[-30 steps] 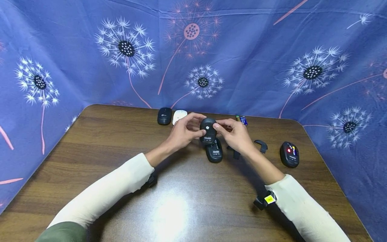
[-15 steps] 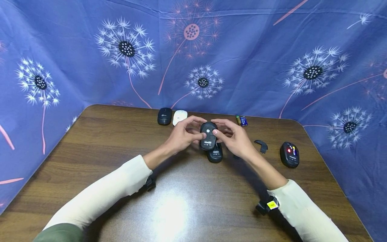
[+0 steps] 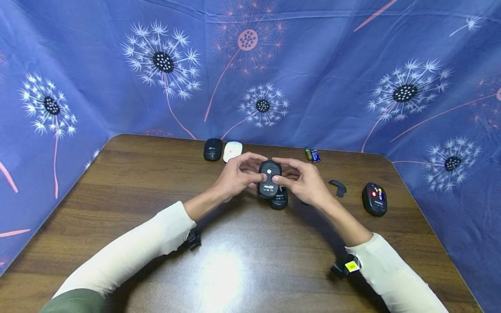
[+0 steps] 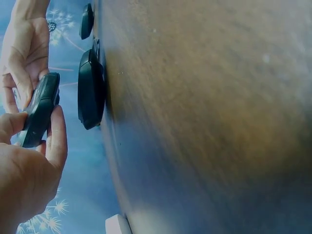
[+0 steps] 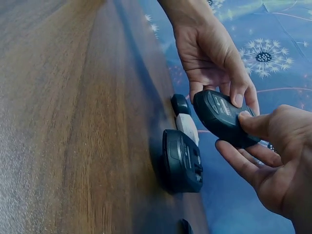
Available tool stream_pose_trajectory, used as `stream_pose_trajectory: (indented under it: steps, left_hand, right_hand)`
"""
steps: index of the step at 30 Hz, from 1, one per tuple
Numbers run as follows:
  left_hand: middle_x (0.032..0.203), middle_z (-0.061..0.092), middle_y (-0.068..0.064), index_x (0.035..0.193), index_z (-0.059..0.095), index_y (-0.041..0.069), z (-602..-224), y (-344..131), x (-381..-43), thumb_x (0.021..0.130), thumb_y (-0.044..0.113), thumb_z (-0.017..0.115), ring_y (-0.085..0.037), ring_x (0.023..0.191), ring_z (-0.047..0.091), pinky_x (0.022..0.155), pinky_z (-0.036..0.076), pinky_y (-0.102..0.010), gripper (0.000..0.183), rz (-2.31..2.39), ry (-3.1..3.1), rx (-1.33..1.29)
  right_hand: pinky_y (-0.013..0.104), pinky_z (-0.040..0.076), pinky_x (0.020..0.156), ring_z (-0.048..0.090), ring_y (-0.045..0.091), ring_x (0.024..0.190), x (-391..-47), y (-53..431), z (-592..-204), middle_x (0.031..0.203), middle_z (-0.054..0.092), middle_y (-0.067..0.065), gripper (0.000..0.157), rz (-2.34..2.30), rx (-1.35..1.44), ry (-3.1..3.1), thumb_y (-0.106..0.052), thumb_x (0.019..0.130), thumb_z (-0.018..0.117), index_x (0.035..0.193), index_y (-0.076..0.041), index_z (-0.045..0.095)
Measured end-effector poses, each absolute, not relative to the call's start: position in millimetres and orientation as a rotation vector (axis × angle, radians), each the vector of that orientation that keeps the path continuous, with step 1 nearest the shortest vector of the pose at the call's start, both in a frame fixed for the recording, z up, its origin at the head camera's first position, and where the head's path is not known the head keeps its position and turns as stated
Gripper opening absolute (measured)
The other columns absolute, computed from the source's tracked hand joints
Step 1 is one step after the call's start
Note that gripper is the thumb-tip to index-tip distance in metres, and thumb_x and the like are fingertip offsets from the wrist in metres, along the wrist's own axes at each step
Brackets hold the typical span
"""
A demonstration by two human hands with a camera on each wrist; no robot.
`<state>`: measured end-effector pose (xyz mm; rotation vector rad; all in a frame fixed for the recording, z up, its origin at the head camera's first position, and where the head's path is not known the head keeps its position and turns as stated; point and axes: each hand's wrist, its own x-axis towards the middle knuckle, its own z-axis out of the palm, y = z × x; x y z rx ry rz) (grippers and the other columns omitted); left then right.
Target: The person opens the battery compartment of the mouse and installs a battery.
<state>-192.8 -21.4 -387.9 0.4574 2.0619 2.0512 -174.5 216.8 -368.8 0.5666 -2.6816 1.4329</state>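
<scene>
- At the centre we find a black mouse [image 3: 269, 192] held up off the table, its underside, with a pale spot and a label, turned toward the head camera.
- We see the left hand [image 3: 235, 176] gripping one side of it, thumb on the underside.
- The right hand [image 3: 307, 181] grips the opposite side, also thumb on the underside, so we see both hands clamped on the same mouse.
- Partly hidden beneath it in the head view, a second mouse [image 3: 279, 201] rests on the tabletop.
- To the right we notice a curved black piece [image 3: 339, 188], then a third mouse [image 3: 374, 200], underside up with a red glow.
- Near the far edge lie two batteries [image 3: 312, 155]; farther left, a white mouse [image 3: 232, 150] sits beside a dark mouse [image 3: 213, 150].
- Around everything we see a brown wooden table [image 3: 156, 174] and a blue cloth [image 3: 313, 56] printed with dandelions.
</scene>
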Motion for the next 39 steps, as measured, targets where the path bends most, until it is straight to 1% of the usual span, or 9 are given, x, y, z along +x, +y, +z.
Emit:
stream_pose_trajectory:
  steps: [7,9,14,20,25,30,33,36,39]
  left_hand:
    - [0.114,0.072,-0.012,0.141,0.073,0.003,-389.0,-21.0,-192.8,0.092,-0.006,0.085,-0.015,0.086,0.076,0.072,0.074,-0.038,0.051,2.049,2.043,0.463]
    - [0.114,0.072,-0.013,0.141,0.073,0.003,-389.7,-20.9,-192.6,0.092,-0.006,0.085,-0.015,0.086,0.077,0.072,0.073,-0.036,0.051,2.045,2.037,0.454]
    - [0.115,0.071,-0.014,0.140,0.073,0.003,-390.9,-20.2,-193.0,0.092,-0.007,0.085,-0.015,0.086,0.077,0.072,0.073,-0.036,0.051,2.039,2.012,0.437]
    - [0.114,0.071,-0.013,0.141,0.071,0.002,-388.6,-19.6,-194.0,0.091,-0.009,0.084,-0.016,0.085,0.078,0.072,0.074,-0.038,0.052,2.047,1.977,0.435]
    - [0.113,0.071,-0.012,0.141,0.071,0.001,-386.9,-19.9,-194.5,0.091,-0.009,0.084,-0.016,0.086,0.077,0.072,0.073,-0.036,0.052,2.049,1.973,0.429]
    - [0.113,0.071,-0.013,0.141,0.070,0.001,-384.6,-19.7,-194.5,0.091,-0.009,0.083,-0.016,0.085,0.077,0.072,0.074,-0.037,0.053,2.064,1.970,0.443]
    - [0.113,0.071,-0.013,0.142,0.070,0.001,-384.4,-19.5,-195.0,0.091,-0.009,0.083,-0.016,0.085,0.076,0.071,0.074,-0.038,0.054,2.068,1.974,0.446]
    - [0.114,0.070,-0.014,0.144,0.068,-0.001,-385.8,-19.1,-195.7,0.090,-0.010,0.083,-0.015,0.085,0.075,0.073,0.074,-0.039,0.057,2.055,1.975,0.437]
    - [0.115,0.071,-0.015,0.145,0.067,-0.001,-386.5,-19.9,-195.5,0.090,-0.009,0.084,-0.016,0.087,0.075,0.074,0.075,-0.040,0.058,2.032,1.990,0.424]
  right_hand:
    - [0.024,0.069,0.090,0.083,0.032,0.103,-172.0,213.5,-370.2,0.122,0.084,0.020,0.050,1.392,0.484,-2.678,-0.011,0.096,0.090,0.144,-0.007,0.076]
    - [0.022,0.069,0.087,0.084,0.032,0.101,-171.2,213.3,-370.1,0.120,0.085,0.020,0.049,1.378,0.477,-2.679,-0.012,0.096,0.091,0.142,-0.007,0.077]
    - [0.018,0.067,0.083,0.084,0.033,0.100,-170.8,214.0,-367.0,0.118,0.085,0.020,0.047,1.387,0.490,-2.682,-0.010,0.095,0.091,0.141,-0.007,0.078]
    - [0.020,0.067,0.085,0.082,0.033,0.105,-172.1,213.7,-364.0,0.120,0.082,0.021,0.047,1.407,0.526,-2.704,-0.008,0.098,0.087,0.143,-0.005,0.074]
    - [0.029,0.070,0.087,0.082,0.030,0.105,-172.1,213.7,-363.2,0.121,0.081,0.019,0.047,1.421,0.525,-2.701,-0.006,0.098,0.086,0.143,-0.008,0.073]
    - [0.042,0.075,0.077,0.082,0.033,0.104,-172.3,213.9,-361.3,0.124,0.079,0.020,0.046,1.516,0.547,-2.680,-0.002,0.099,0.084,0.143,-0.007,0.070]
    - [0.045,0.074,0.086,0.081,0.033,0.109,-173.4,214.3,-360.6,0.127,0.080,0.018,0.046,1.459,0.560,-2.679,-0.004,0.100,0.084,0.143,-0.009,0.070]
    - [0.049,0.069,0.098,0.080,0.033,0.112,-175.9,215.1,-360.6,0.128,0.080,0.017,0.046,1.370,0.561,-2.663,-0.006,0.100,0.085,0.144,-0.009,0.070]
    - [0.043,0.066,0.097,0.078,0.032,0.109,-178.3,215.3,-360.2,0.125,0.080,0.017,0.048,1.347,0.534,-2.638,-0.007,0.101,0.084,0.147,-0.010,0.069]
